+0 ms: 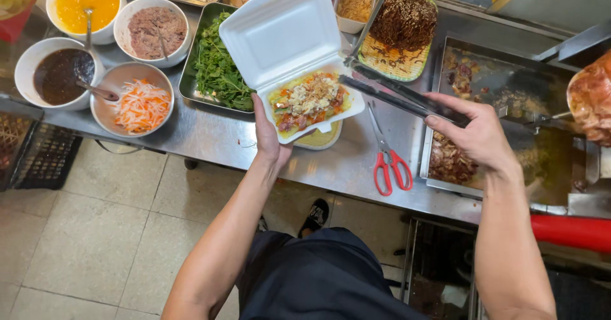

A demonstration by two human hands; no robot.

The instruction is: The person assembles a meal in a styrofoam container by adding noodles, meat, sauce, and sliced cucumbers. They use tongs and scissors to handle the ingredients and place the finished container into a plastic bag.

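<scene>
My left hand point(268, 136) grips the near left corner of an open white foam box point(286, 33) and holds it just above the steel counter point(210, 138). The box holds a filling of meat, shredded carrot and pale flakes point(310, 101). My right hand point(474, 134) holds long metal tongs point(394, 96) by the handle end. The tong tips reach the right edge of the box, pressed together with nothing visible between them. Under the box lies a flat yellowish round point(320, 138).
Red-handled scissors point(387, 161) lie on the counter between my hands. A steel tray of greens point(216, 68), bowls of shredded carrot point(137, 103), dark sauce point(58, 75), minced meat point(154, 30) and yellow sauce point(86, 1) stand at left. A basket of fried shreds point(402, 24) and a griddle tray point(503, 103) are at right.
</scene>
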